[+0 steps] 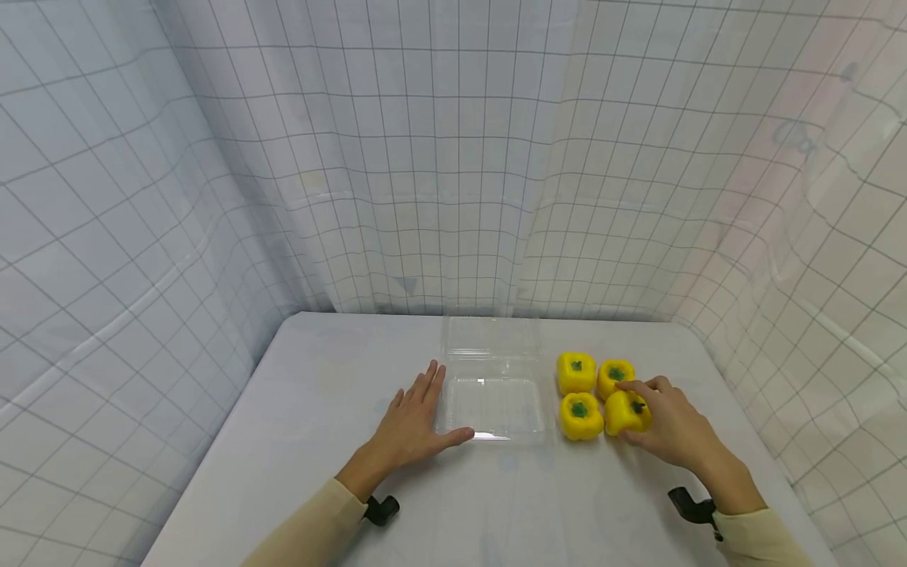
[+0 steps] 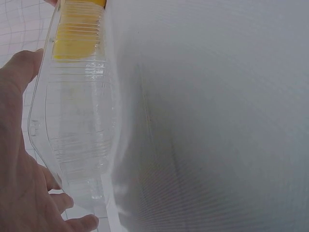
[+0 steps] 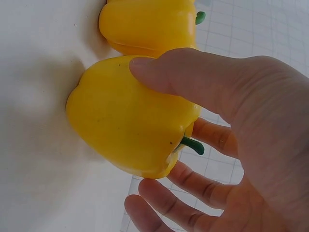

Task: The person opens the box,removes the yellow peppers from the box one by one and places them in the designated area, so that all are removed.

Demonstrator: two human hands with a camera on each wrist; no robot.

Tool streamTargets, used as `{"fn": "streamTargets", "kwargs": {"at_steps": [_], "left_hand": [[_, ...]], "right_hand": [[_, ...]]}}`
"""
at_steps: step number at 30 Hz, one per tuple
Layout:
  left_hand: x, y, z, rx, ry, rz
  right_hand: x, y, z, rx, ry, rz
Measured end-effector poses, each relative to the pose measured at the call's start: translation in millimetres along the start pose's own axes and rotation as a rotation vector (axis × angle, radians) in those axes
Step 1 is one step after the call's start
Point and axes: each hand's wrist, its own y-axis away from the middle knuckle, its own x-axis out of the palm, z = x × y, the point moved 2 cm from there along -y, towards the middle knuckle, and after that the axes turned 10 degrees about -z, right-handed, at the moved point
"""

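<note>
Near the middle of the table lies a clear plastic clamshell box (image 1: 496, 408), its lid (image 1: 490, 337) folded back away from the person. My left hand (image 1: 411, 429) rests at the box's left front corner, fingers spread and thumb along the front edge; the left wrist view shows the box wall (image 2: 79, 96) beside the fingers. At the right, my right hand (image 1: 673, 429) grips the nearest right yellow bell pepper (image 1: 623, 415) between thumb and fingers. That pepper leans, its green stem (image 3: 193, 145) turned toward the palm in the right wrist view.
Beside the held pepper stand other yellow bell peppers: one at the front left (image 1: 581, 425), one at the back left (image 1: 576, 382) and one behind it (image 1: 612, 370). The white table (image 1: 312, 378) is enclosed by gridded white curtains (image 1: 460, 157) at the back and sides.
</note>
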Motion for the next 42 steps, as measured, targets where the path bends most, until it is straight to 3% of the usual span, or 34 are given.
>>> {"fn": "streamTargets", "kwargs": {"at_steps": [32, 42], "left_hand": [[-1.0, 1.8, -1.0, 0.000, 0.014, -0.003], [-0.3, 1.3, -0.4, -0.004, 0.007, 0.000]], "right_hand": [[-2.1, 0.8, 2.0, -0.018, 0.022, -0.012], [-3.6, -0.3, 6.7, -0.046, 0.043, -0.050]]}}
